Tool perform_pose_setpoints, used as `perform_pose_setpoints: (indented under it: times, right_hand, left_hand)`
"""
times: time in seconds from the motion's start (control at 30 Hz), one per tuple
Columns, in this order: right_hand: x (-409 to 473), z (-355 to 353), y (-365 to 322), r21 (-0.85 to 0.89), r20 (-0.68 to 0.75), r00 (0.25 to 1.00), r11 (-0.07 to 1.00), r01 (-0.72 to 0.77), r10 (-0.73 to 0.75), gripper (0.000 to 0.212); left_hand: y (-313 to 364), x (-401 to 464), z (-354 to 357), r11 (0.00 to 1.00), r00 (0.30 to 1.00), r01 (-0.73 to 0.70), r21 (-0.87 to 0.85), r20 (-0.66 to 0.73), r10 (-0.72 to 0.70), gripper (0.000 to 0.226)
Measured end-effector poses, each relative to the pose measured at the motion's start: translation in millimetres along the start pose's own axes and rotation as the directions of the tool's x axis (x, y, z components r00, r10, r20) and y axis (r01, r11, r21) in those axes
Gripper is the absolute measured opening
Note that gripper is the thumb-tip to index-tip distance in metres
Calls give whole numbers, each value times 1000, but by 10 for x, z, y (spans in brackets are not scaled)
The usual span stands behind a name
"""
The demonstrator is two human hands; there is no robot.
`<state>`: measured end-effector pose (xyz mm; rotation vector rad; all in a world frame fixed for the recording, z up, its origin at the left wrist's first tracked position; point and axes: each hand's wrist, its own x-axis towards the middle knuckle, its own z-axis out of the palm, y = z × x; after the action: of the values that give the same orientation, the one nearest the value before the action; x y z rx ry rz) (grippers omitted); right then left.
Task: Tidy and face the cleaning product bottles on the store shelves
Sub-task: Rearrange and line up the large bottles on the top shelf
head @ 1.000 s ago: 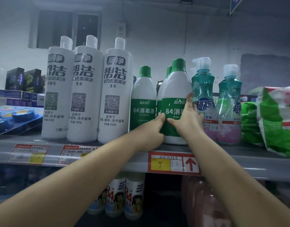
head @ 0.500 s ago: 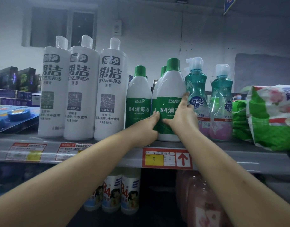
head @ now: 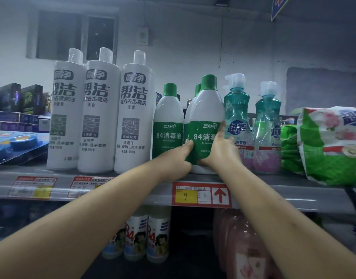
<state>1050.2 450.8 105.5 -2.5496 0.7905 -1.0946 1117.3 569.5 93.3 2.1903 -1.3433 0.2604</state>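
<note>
Both hands clasp the front disinfectant bottle (head: 206,125) low on its body at the shelf (head: 294,190) edge: the left hand (head: 178,160) cups its left flank, the right hand (head: 221,150) wraps its right flank, fingers curled round. Just beside the right hand stands a teal pump bottle (head: 236,117); a careless twist could nudge it over. The held bottle stands upright, its long axis vertical, label facing outward.
</note>
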Motion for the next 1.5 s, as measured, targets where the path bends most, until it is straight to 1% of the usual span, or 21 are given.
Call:
perform_pose_setpoints:
  times: [0.1,0.17,0.2,0.3,0.33,0.4,0.43,0.5,0.6,0.67,0.73,0.8,0.93,1.0,1.23,1.33,1.43,1.5]
  right_hand:
    - [-25,2,8,9,4,1000,1000,-11,11,127]
    - [-57,-16,1,16,-5,1000,1000,-10,10,120]
    - [-76,-28,-10,19,-39,999,1000,5,-5,115]
    - [-138,-26,-83,52,-211,969,988,142,-128,95]
    - [-163,-12,-129,74,-250,951,976,206,-182,89]
    - [-215,18,-263,121,-278,920,940,319,-276,79]
    - [-235,37,-345,162,-268,914,921,354,-304,76]
    - [-255,76,-526,294,-211,922,879,376,-324,73]
    - [-242,186,-783,517,-63,942,797,313,-328,69]
    - [-247,256,-914,616,29,940,747,250,-339,61]
    - [-260,318,-1015,668,135,930,725,169,-341,64]
    - [-256,399,-1076,680,206,923,726,104,-325,71]
    - [-221,534,-1125,683,280,921,730,6,-270,78]
    - [-206,557,-1114,685,279,925,729,-3,-259,78]
    - [-180,599,-1151,614,235,945,788,38,-229,79]
    - [-209,606,-1176,574,203,958,817,53,-205,82]
    - [-219,596,-1164,557,195,958,828,68,-210,90]
    - [-224,576,-1162,552,208,952,830,75,-224,99]
  left_hand:
    - [42,-28,-4,1000,999,-8,30,-35,9,69]
    - [87,-68,5,995,994,-25,92,-104,35,64]
    - [106,-97,12,991,987,-37,129,-150,57,61]
    - [102,-220,2,971,956,-52,233,-269,116,58]
    - [86,-267,-19,962,946,-53,267,-295,134,59]
    - [42,-372,-86,940,927,-52,337,-335,171,59]
    - [17,-427,-132,927,917,-50,371,-351,190,60]
    - [-53,-537,-236,905,895,-37,423,-389,218,60]
    - [-210,-698,-392,895,854,13,446,-470,222,60]
    - [-342,-794,-480,903,830,86,422,-531,169,59]
    - [-487,-869,-548,923,802,175,342,-594,68,60]
    - [-622,-913,-606,936,775,232,266,-632,-12,65]
    - [-789,-927,-690,945,732,307,112,-662,-160,78]
    - [-808,-920,-692,941,724,330,74,-659,-202,81]
    - [-822,-833,-616,932,683,363,1,-680,-265,92]
    - [-842,-797,-598,928,659,371,8,-707,-257,95]
    - [-877,-779,-583,931,654,364,23,-718,-238,98]
    - [-904,-778,-578,933,651,358,28,-724,-228,97]
